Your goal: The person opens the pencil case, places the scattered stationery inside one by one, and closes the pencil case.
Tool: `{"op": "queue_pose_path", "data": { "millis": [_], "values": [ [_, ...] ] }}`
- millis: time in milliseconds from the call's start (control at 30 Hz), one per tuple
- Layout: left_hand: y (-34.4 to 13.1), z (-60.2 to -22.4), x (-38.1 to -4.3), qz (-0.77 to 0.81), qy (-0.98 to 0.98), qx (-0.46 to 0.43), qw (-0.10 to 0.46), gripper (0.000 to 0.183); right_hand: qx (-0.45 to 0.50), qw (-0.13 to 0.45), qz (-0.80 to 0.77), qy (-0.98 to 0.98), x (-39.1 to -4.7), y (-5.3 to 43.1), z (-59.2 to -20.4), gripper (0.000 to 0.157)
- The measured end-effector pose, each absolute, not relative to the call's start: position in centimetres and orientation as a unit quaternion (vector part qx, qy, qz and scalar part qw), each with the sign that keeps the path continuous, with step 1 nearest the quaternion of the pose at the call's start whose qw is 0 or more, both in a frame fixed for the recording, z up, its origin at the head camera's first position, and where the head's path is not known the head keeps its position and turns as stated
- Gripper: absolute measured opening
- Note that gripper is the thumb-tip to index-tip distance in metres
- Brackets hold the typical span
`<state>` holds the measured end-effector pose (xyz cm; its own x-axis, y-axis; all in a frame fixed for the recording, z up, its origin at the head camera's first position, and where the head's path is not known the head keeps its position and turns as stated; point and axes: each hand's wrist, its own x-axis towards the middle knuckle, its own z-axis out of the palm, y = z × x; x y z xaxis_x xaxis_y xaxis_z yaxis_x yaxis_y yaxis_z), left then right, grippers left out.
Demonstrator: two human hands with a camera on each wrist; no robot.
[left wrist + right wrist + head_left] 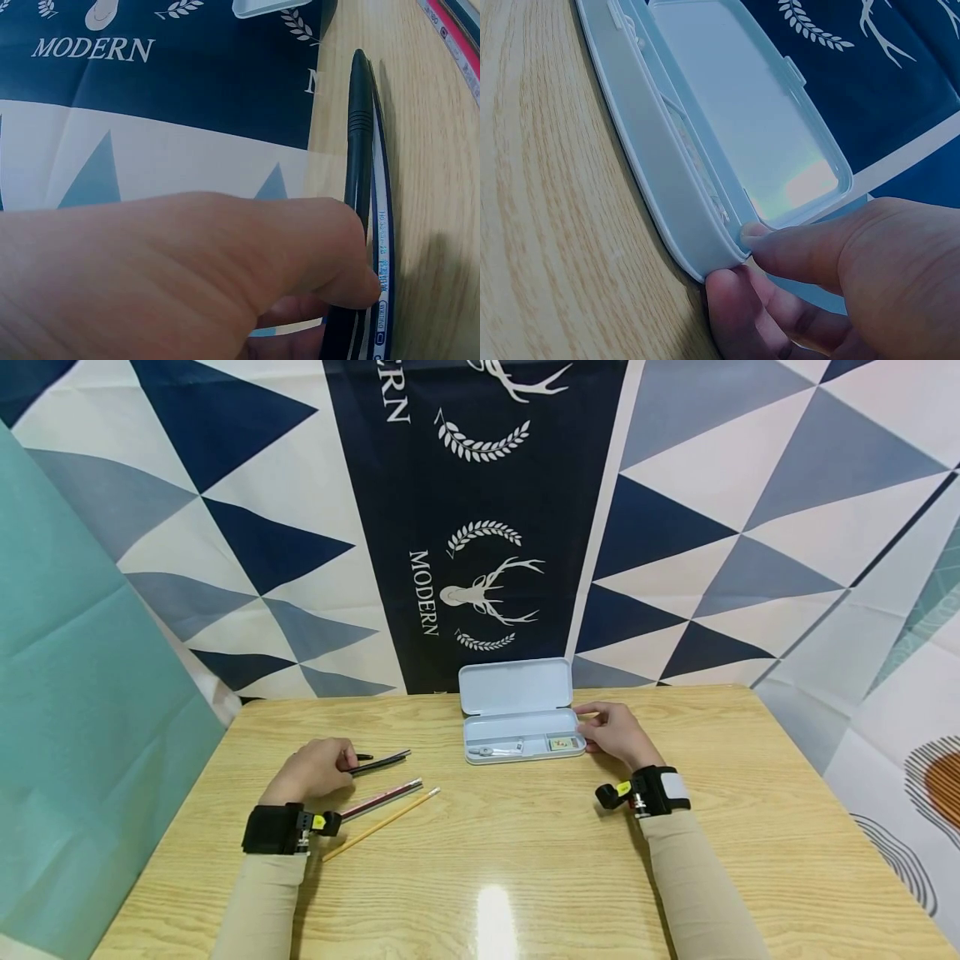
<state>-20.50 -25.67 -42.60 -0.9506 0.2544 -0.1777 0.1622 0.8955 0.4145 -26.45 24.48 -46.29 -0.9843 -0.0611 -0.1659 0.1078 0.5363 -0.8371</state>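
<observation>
A light-blue pencil case [525,725] lies open at the back of the table, its lid raised. Inside it are a compass [495,750] and a small patterned block [562,743]. My right hand [617,732] pinches the case's right end; the right wrist view shows the thumb over the rim [739,259] and fingers outside. On the left, my left hand [318,768] holds a black pen [360,142] between thumb and fingers. A dark pencil with a white printed strip [382,247] lies right along the pen, and the thumb tip touches it.
Closer to me, a red-striped pencil [382,798] and a grey one lie side by side. A yellow pencil [382,823] with a white end lies slanted nearby. Patterned cloth [480,527] hangs behind the wooden table [540,843].
</observation>
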Motion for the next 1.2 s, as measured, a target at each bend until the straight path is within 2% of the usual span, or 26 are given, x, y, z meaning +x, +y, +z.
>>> {"op": "queue_pose_path", "data": {
  "millis": [467,733,1200],
  "values": [
    [-25.5,-42.3,-20.7,0.193,0.974,0.111,0.052,0.011,0.008,0.089,-0.483,0.871,-26.2,24.4,-46.2,0.044],
    [-25.2,-42.4,-21.0,0.189,0.977,0.095,-0.001,0.011,0.012,0.089,-0.486,0.869,-26.3,24.3,-46.3,0.044],
    [-24.6,-42.3,-21.1,0.191,0.976,0.104,-0.010,0.011,0.014,0.091,-0.488,0.868,-26.5,24.5,-46.2,0.044]
  ]
}}
